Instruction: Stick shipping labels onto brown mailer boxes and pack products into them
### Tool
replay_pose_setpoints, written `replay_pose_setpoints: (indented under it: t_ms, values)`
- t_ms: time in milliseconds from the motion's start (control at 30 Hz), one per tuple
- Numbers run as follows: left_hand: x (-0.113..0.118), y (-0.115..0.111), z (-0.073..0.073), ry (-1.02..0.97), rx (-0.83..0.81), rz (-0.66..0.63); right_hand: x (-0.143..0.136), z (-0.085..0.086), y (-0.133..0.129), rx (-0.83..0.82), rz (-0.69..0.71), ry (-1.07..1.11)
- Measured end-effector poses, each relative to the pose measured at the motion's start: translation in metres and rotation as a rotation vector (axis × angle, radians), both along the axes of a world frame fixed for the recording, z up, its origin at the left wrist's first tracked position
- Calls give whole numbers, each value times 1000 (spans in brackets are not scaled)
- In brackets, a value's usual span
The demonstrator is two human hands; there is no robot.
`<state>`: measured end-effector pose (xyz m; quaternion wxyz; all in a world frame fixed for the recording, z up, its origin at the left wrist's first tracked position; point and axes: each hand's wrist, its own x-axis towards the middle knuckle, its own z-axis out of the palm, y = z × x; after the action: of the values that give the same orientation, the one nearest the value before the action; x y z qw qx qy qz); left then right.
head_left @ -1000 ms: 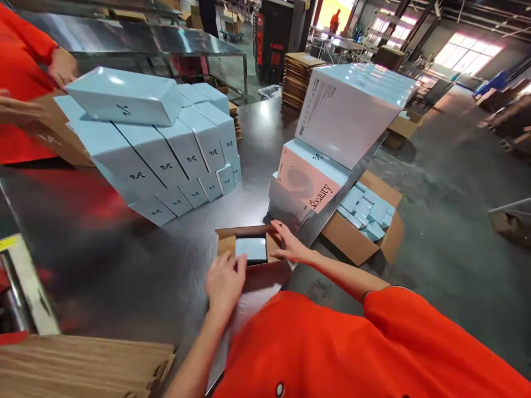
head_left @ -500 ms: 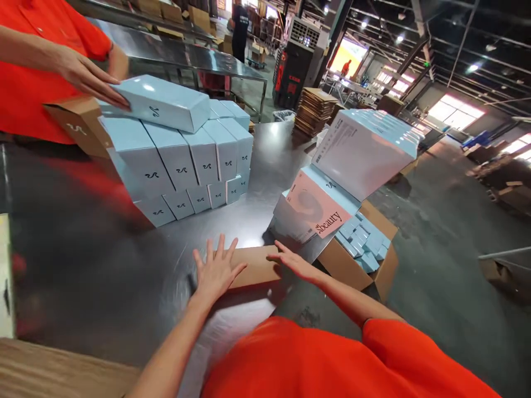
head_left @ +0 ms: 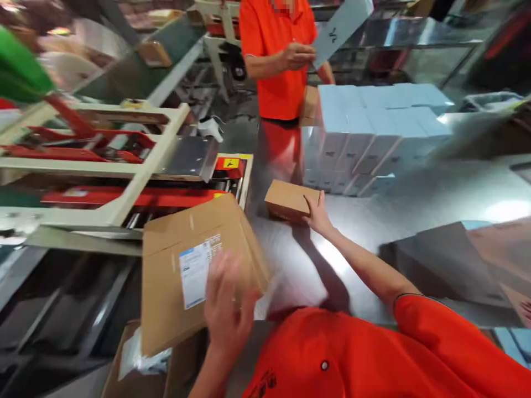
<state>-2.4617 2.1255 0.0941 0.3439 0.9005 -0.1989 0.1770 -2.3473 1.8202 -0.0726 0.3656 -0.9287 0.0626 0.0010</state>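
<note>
My right hand [head_left: 318, 214] rests on the right end of a small closed brown box [head_left: 290, 198], its fingers spread over the top edge. The box lies on the shiny metal table [head_left: 357, 221]. My left hand [head_left: 227, 296], somewhat blurred, is raised over the lower right part of a stack of flat brown cartons [head_left: 166, 276], with fingers apart and nothing held. A white shipping label [head_left: 194, 273] with a blue strip is on the top carton. Whether the left hand touches the carton is unclear.
Light-blue boxes [head_left: 373, 130] stand stacked behind the small box. Across the table a person in orange [head_left: 276, 72] holds a light-blue box [head_left: 341, 32]. A conveyor frame [head_left: 141, 193] is at left, an open carton [head_left: 136, 381] at lower left, and grey-pink boxes [head_left: 452, 265] at right.
The view has swung left. The small brown box is now near the flat cartons, with my right hand on it. My left hand has left it. The other person's light-blue box is lifted off the stack.
</note>
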Motion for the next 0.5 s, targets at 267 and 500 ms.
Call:
replay_pose_setpoints:
  t_ms: [267,500]
  values:
    - [-31,172,-66,415,228,888,198,6,133,147,171,53]
    - [-39,174,-74,348,213,732,40,47,164,533,406,-12]
